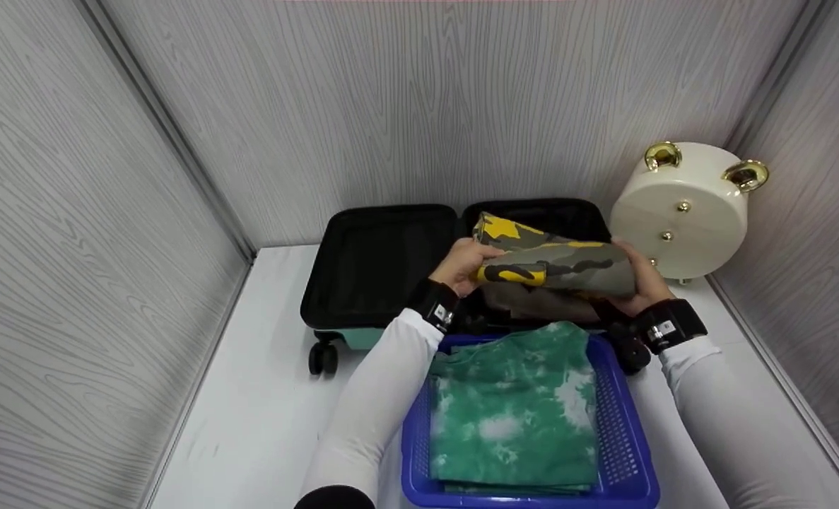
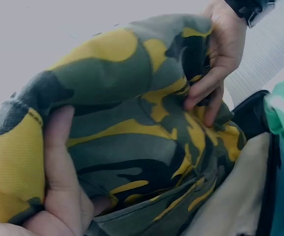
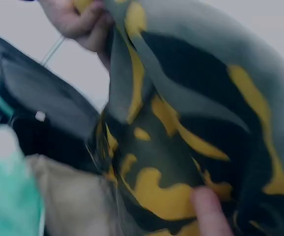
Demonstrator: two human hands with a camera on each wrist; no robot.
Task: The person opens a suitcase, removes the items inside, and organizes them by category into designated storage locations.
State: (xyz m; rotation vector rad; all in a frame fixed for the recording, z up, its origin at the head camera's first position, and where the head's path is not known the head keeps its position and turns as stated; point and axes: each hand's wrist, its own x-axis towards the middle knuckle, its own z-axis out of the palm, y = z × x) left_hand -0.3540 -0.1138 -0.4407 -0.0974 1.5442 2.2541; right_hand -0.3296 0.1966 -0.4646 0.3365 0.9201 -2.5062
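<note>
A folded camouflage garment in grey, black and yellow hangs between both hands over the right half of an open suitcase. My left hand grips its left end, with the thumb pushed into a fold in the left wrist view. At the other end, my right hand holds the cloth, and one fingertip presses on it in the right wrist view. Underneath, a beige-brown folded cloth lies in the suitcase, partly hidden by the garment.
In front of the suitcase stands a blue plastic basket holding folded green tie-dye cloth. A cream round case with gold rings stands at the back right. Grey wood-grain panels enclose the white surface on three sides.
</note>
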